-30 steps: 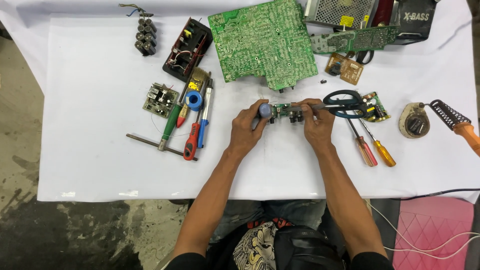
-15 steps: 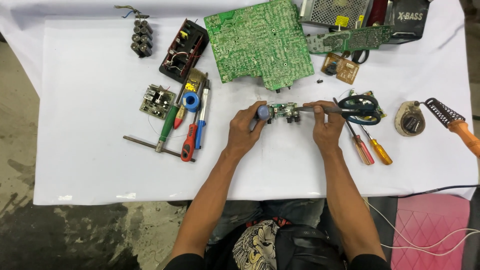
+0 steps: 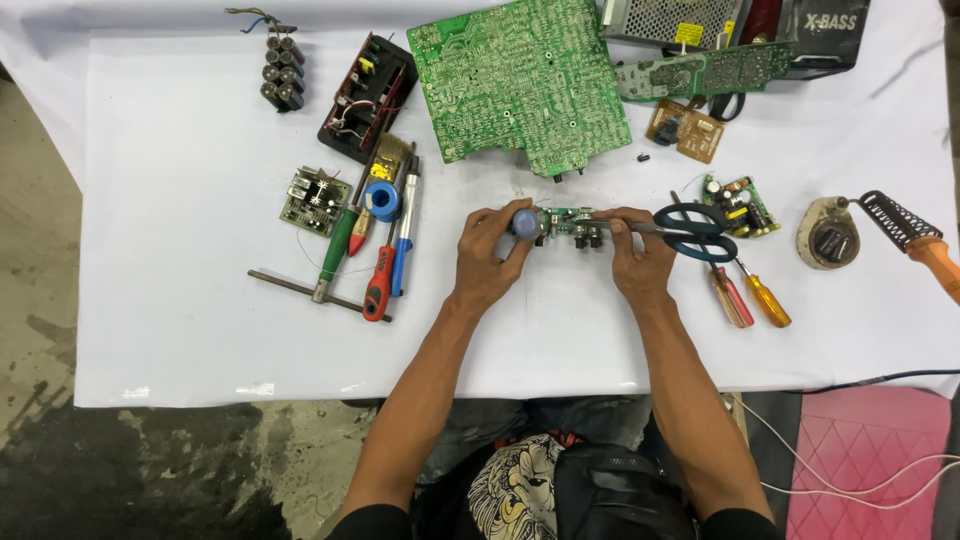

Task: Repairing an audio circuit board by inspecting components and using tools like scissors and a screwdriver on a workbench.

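1. White table cover (image 3: 180, 340) over the work surface; stained concrete floor below-left of the cover, pink quilted mat (image 3: 870, 470) below-right.
2. Large green circuit board (image 3: 520, 85) as landmark, lying at top centre of the cover, copper side up.
3. Small narrow circuit board (image 3: 565, 222) just below the large green circuit board, near the cover's middle, held between both hands; whether lifted or resting cannot be told.
4. Long axis left to right, roughly level; blue cylindrical part at its left end, dark knob-like parts along the lower edge facing the person.
5. Left hand (image 3: 490, 258) grasping the small board's left end, fingers curled around the blue part.
6. Right hand (image 3: 635, 262) pinching the small board's right end, thumb and fingers closed on it.
7. Black-handled scissors (image 3: 695, 232) below-right of the large board, touching or just beside the right hand; which one unclear.
8. Two screwdrivers (image 3: 750, 295) further below-right, red handle and orange handle side by side.
9. Soldering iron stand (image 3: 830, 235) and orange-handled iron (image 3: 925, 250) far right of the large board.
10. Tool cluster (image 3: 385, 245) below-left of the large board: green, red and blue handles, blue solder spool.
11. Black capacitor pack (image 3: 280, 75) well left of the large board.
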